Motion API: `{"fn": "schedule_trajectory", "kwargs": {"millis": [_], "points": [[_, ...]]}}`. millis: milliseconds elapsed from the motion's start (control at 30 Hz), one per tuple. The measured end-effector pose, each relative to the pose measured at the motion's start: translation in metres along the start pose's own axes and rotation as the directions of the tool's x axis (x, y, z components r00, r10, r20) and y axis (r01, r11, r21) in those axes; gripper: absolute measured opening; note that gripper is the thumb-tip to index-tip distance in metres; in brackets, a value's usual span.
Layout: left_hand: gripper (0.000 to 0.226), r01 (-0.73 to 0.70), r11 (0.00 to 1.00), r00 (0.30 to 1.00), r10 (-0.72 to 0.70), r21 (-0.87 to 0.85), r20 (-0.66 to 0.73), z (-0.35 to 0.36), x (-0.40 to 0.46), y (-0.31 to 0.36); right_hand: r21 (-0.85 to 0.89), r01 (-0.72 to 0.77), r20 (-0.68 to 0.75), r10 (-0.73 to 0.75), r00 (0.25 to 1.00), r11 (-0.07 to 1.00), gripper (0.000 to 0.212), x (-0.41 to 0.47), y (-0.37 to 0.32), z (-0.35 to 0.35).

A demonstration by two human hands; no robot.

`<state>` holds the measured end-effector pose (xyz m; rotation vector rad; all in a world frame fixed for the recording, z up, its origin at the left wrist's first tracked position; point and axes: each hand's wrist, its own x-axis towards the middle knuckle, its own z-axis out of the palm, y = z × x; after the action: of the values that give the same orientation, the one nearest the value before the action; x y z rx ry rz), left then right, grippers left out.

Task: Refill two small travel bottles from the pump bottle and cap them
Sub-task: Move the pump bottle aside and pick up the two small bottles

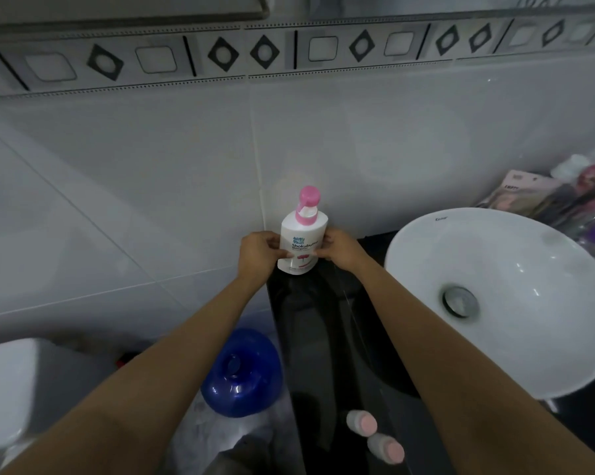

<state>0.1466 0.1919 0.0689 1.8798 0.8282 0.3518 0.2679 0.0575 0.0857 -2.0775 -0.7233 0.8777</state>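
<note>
At about eight o'clock in the view, a white toilet tank (11,389) is being shown partly cut off by the frame edge. Just to its right, near six o'clock, a blue rounded container (242,371) is being seen on the floor, below the edge of the dark table (323,337).

The left hand (259,253) is being held against the left side of the pump bottle (302,241), its fingers curled onto the label. The pump bottle, white with a pink pump head, is being kept upright at the far end of the table, close against the tiled wall (152,166), roughly at the centre of the view. The right hand (340,247) is being pressed to the bottle's right side, its fingers wrapped toward the front, so the bottle is being gripped between both hands.

Nearer the wearer, at about five o'clock, two small travel bottles are being left on the table's near end, well apart from the pump bottle. The first travel bottle (361,423) and the second travel bottle (386,449) are being shown just beside each other, each with a pink end turned toward the camera; whether they are standing or lying cannot be told.

At three o'clock, a white basin (512,262) with a metal drain (460,301) is being shown sitting on the table. Beyond it, at two o'clock, blurred packets (536,197) are being seen by the wall.
</note>
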Motion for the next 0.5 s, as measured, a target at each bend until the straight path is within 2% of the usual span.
{"fn": "schedule_trajectory", "kwargs": {"millis": [200,400,500], "points": [[0.031,-0.030,1.000,0.999,0.030,-0.004,-0.012,0.000,0.003,-0.007,0.056,-0.002,-0.055,0.005,0.998,0.998,0.047,0.006,0.004,0.007],[0.041,-0.047,0.999,0.999,0.047,0.016,0.021,0.000,0.000,-0.010,0.061,-0.071,-0.067,0.075,0.995,0.996,0.041,-0.003,0.003,0.011],[0.049,-0.019,1.000,0.998,0.020,0.018,-0.057,0.002,-0.013,-0.012,0.066,-0.099,-0.128,0.107,0.986,0.993,0.045,-0.023,-0.002,0.008]]}}
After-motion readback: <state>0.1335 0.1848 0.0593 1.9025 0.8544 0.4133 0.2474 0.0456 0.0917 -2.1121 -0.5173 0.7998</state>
